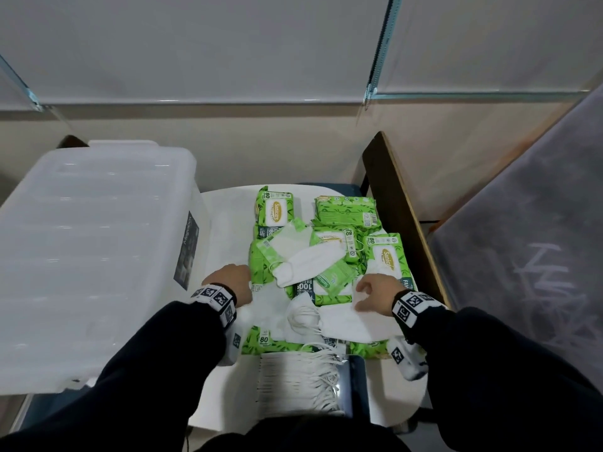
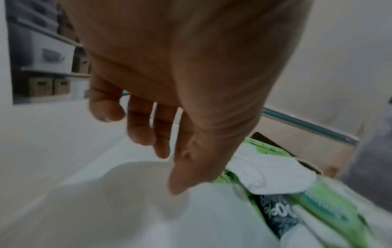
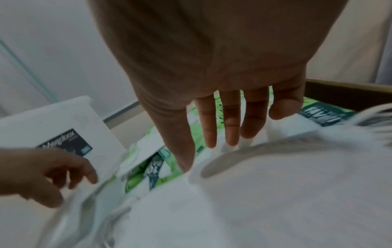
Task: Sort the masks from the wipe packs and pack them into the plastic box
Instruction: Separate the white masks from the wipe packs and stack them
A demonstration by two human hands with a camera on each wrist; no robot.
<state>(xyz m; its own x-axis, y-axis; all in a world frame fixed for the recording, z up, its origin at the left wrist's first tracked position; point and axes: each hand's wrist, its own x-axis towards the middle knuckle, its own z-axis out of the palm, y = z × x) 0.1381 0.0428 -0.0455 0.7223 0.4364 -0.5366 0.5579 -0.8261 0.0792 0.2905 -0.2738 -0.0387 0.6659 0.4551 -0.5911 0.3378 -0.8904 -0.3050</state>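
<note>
Several green wipe packs (image 1: 346, 210) lie mixed with white masks on a white round table (image 1: 228, 216). One mask (image 1: 313, 259) lies across the packs in the middle. My left hand (image 1: 228, 280) hovers over a white mask (image 2: 148, 209) at the pile's left edge, fingers (image 2: 161, 134) relaxed and holding nothing. My right hand (image 1: 375, 290) reaches over another mask (image 1: 346, 321) with straight fingers (image 3: 231, 117) and grips nothing. A stack of masks (image 1: 297, 380) with white ear loops sits at the table's near edge. The translucent plastic box (image 1: 91, 249) stands to the left with its lid on.
A dark wooden board (image 1: 401, 216) stands on edge just right of the table. Beyond it is a grey frosted panel (image 1: 522, 256). A pale wall runs behind the table. The box's label (image 3: 63, 144) faces the pile.
</note>
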